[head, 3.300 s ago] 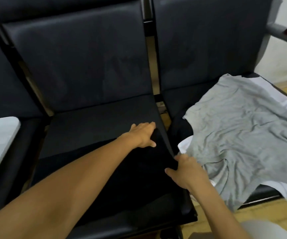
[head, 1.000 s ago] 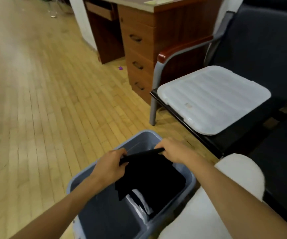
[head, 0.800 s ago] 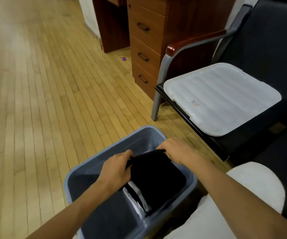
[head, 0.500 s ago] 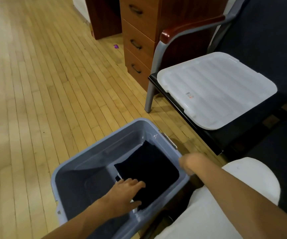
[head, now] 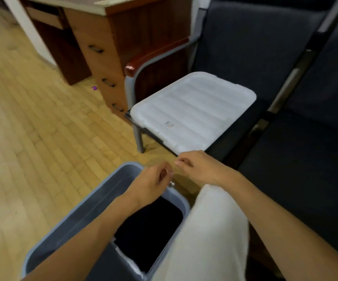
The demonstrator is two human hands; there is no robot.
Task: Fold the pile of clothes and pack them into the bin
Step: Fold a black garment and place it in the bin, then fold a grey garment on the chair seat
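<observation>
Black garment [head: 150, 228] lies folded in bin [head: 103, 191]. My left hand [head: 150, 181] and right hand [head: 200, 169] hover above, loosely curled, empty. Next, likely: fetch another garment.

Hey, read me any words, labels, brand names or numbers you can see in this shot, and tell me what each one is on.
No text here can be read.
White lid on the chair seat: a small sticker near its front edge, with a grey and an orange patch, too blurred to read.
Grey bin, black folded garment, wooden drawers: no lettering visible.
</observation>
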